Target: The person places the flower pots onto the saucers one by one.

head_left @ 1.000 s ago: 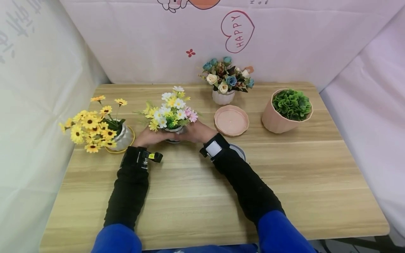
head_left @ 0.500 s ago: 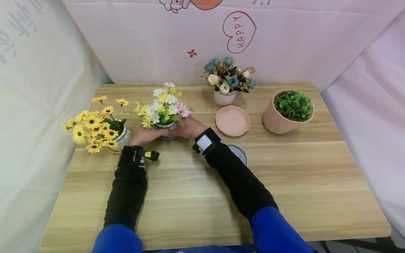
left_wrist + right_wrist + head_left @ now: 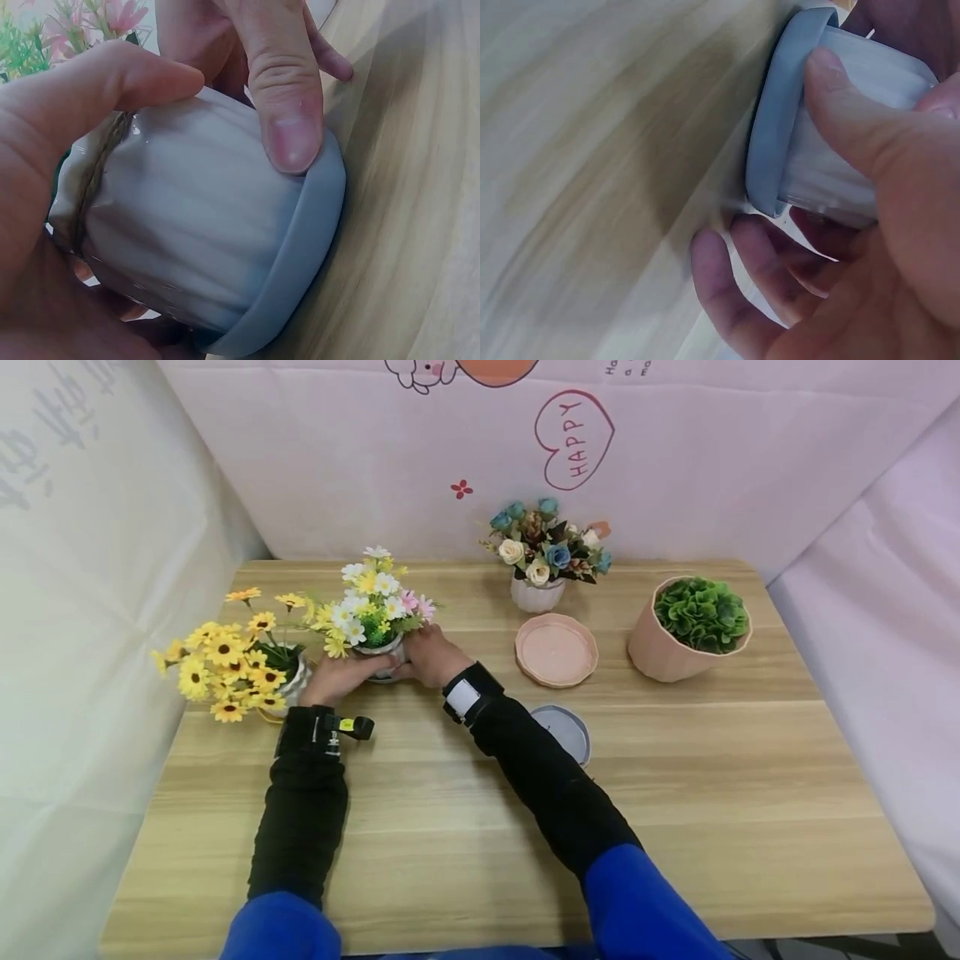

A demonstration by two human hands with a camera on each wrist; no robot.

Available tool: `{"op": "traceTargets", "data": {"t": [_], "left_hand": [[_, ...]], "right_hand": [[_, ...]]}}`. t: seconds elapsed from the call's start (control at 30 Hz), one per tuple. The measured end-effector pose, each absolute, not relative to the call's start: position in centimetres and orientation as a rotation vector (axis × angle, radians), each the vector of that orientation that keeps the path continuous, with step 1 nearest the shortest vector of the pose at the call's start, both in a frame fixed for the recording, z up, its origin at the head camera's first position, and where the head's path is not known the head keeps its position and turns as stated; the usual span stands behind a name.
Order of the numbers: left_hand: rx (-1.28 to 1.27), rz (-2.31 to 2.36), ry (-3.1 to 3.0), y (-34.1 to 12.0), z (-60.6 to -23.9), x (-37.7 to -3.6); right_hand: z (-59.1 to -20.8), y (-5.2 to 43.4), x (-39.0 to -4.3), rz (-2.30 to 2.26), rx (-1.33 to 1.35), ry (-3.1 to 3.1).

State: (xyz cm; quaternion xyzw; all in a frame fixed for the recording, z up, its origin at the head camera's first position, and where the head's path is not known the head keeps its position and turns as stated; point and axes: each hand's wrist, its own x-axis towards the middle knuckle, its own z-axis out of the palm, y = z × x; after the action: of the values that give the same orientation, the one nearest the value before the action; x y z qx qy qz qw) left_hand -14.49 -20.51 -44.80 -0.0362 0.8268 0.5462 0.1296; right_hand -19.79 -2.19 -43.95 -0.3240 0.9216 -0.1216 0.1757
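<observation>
A small white ribbed flowerpot (image 3: 187, 195) with white, yellow and pink daisies (image 3: 375, 602) sits in a blue-grey saucer (image 3: 304, 247), low over the table. My left hand (image 3: 341, 677) grips the pot from the left, its thumb along the upper side in the left wrist view and its fingers partly hidden beneath. From the other side my right hand (image 3: 437, 657) holds pot and saucer, thumb at the saucer's rim; in the right wrist view its fingers curve around the far side. Close left of my left hand stands a pot of yellow flowers (image 3: 225, 664) on a yellow saucer.
A pink saucer (image 3: 557, 651) lies right of my hands, with a grey saucer (image 3: 564, 735) nearer, partly behind my right forearm. Farther back stands a white pot of blue and cream roses (image 3: 538, 593). A pink pot (image 3: 667, 647) with green leaves is at right.
Both hands have moved the daisy pot with its saucer left and slightly away, closer to the yellow flowers. The grey saucer shows more beside the right forearm.
</observation>
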Motion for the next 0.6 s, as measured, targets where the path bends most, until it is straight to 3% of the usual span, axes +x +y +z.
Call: {"op": "traceTargets", "data": {"t": [0.6], "left_hand": [[-0.437,1.548,2.452,-21.2,-45.3,-14.7]], "right_hand": [[-43.6,-5.0,-20.5,-0.240,-0.816,2.625]]}}
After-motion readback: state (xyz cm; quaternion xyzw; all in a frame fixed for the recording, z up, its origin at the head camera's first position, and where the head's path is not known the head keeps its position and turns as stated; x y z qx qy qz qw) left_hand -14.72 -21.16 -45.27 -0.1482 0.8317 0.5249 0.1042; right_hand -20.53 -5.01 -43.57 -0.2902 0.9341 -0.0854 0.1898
